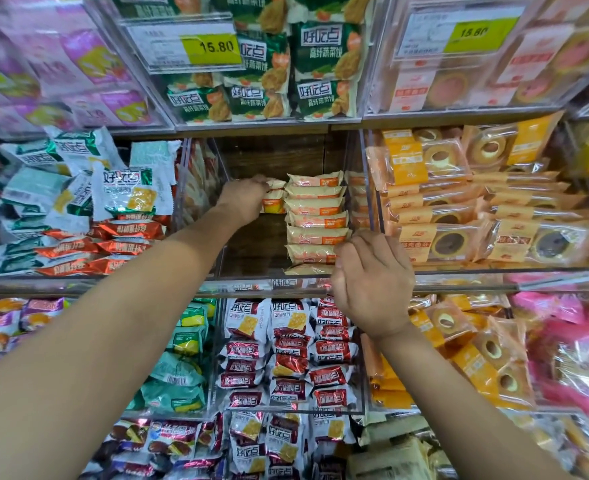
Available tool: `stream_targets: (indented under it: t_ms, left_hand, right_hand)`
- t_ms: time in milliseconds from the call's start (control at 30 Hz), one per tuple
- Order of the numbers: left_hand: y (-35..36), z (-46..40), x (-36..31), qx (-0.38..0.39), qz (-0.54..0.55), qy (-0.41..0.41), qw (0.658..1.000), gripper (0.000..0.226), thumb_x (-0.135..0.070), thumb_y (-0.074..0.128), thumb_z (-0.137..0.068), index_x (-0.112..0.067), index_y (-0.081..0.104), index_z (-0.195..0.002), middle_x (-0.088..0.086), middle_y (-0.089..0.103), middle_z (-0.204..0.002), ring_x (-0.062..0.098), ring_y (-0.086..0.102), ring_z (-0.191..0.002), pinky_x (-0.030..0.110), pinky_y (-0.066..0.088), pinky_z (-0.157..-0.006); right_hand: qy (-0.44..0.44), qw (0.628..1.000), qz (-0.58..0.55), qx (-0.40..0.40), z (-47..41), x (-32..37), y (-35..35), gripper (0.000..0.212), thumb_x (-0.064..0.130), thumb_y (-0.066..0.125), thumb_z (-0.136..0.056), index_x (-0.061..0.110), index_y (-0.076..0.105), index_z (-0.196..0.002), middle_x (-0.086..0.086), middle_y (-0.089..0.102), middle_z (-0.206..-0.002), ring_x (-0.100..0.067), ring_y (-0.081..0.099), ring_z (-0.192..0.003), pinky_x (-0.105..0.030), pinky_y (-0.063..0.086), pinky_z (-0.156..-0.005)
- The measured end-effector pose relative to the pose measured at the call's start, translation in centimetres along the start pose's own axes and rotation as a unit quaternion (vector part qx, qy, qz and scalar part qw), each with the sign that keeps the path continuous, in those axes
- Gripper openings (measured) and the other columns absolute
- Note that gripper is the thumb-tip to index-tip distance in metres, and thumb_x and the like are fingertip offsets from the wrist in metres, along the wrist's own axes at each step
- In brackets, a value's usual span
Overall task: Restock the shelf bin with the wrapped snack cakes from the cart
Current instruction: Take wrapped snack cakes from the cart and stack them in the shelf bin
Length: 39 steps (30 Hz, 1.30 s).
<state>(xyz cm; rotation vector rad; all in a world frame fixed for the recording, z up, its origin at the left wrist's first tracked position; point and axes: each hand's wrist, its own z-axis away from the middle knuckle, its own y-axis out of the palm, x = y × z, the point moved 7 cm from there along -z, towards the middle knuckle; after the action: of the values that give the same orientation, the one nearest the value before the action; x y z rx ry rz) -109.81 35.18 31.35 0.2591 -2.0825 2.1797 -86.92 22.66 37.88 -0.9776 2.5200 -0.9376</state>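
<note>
**Snack cakes going into the clear bin**

The clear bin (362,188) holds a row of cream-and-orange snack cakes (315,206) along its right side. The left hand (246,199) grips two more cakes (274,200) at the back left. The right hand (372,282), fingers curled, pinches the nearest cake's wrapper. Yellow tags (211,48) above read 15.80.

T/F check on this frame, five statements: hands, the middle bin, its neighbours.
1. The left hand grips pale yellow wrapped snack cakes inside the clear acrylic shelf bin. True.
2. The row of cakes lies along the bin's left side. False: it lies along the right side, and the wooden floor on the left is bare.
3. The right hand is at the bin's front right corner. True.
4. The bin to the right holds green packets. False: orange-labelled ring cakes.
5. A yellow price tag reads 15.80. True.
</note>
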Motion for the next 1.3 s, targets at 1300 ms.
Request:
stream_targets:
  t_ms: [1300]
  left_hand:
    - [-0.3, 0.8, 0.7, 0.008, 0.211, -0.158, 0.965, 0.044, -0.004, 0.060, -0.084, -0.009, 0.049, -0.127, 0.012, 0.040, -0.132, 0.028, 0.051, -0.113, 0.037, 0.045, -0.097]
  right_hand:
    - [0.006, 1.000, -0.005, -0.002, 0.2, -0.1, 0.1, 0.026, 0.017, 0.041, -0.088, 0.007, 0.063, -0.078, -0.011, 0.067, -0.080, -0.030, 0.063, -0.085, -0.038, 0.043, -0.081]
